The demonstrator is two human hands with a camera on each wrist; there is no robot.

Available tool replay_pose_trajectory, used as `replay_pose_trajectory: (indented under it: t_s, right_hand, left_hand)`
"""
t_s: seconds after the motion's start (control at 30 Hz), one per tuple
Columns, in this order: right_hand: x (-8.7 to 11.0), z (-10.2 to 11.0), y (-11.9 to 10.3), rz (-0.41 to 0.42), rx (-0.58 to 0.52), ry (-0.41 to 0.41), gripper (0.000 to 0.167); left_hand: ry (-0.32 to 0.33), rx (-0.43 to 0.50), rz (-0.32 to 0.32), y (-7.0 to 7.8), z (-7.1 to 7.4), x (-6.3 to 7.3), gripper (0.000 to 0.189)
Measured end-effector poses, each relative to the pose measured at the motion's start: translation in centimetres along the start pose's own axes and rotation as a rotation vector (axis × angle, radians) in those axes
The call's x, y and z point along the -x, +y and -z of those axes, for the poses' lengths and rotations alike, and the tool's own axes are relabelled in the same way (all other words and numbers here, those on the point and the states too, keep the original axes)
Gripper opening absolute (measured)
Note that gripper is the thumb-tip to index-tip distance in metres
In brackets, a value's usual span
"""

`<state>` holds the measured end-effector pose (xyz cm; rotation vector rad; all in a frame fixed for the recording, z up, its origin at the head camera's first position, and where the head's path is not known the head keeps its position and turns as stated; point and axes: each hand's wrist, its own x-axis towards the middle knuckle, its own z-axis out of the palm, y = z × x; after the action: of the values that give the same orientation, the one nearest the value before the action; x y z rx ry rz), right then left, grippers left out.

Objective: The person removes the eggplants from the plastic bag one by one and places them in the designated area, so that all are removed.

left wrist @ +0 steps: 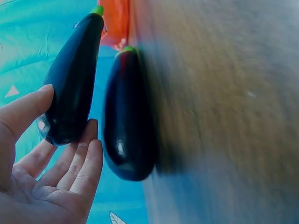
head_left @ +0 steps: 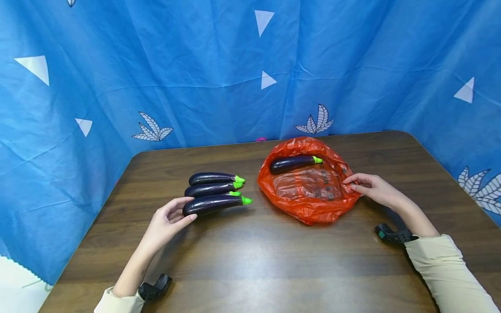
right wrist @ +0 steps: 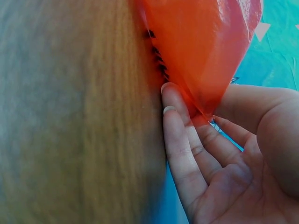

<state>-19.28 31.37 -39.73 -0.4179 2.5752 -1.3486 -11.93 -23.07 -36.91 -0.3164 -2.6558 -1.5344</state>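
My left hand grips the blunt end of a dark purple eggplant between thumb and fingers. In the left wrist view this held eggplant is raised off the tabletop, its green cap pointing away from the palm. Another eggplant lies beside it on the table. Behind the held one, in the head view, three eggplants lie side by side, one mostly hidden. On the right, my right hand pinches the rim of an opened red plastic bag. One eggplant lies inside, towards the bag's far side.
The brown wooden table has rounded far corners. A blue patterned cloth hangs behind it and along the sides. Both wrists wear black straps. A white scalloped edge shows at the lower left.
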Motion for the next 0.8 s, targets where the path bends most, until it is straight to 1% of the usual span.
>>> replay_pose_trajectory:
  t_s: [0.1, 0.3, 0.43, 0.67, 0.8]
  right_hand:
    - [0.1, 0.0, 0.0, -0.004, 0.002, -0.002, 0.028]
    - [0.1, 0.0, 0.0, -0.003, -0.011, -0.008, 0.027]
    - [-0.1, 0.0, 0.0, 0.001, -0.012, -0.007, 0.027]
    - [0.0, 0.1, 0.1, 0.001, -0.010, -0.010, 0.028]
    - [0.0, 0.1, 0.1, 0.011, -0.011, -0.008, 0.028]
  left_hand:
    - [0.003, 0.007, 0.003, -0.4, 0.1, 0.5, 0.042]
    - [0.005, -0.023, 0.012, -1.2, 0.1, 1.3, 0.041]
    - [0.007, -0.020, 0.008, -1.6, 0.3, 1.6, 0.040]
    - [0.011, -0.043, 0.018, -2.2, 0.7, 1.8, 0.040]
    - [0.016, -0.033, 0.024, -2.4, 0.8, 1.9, 0.040]
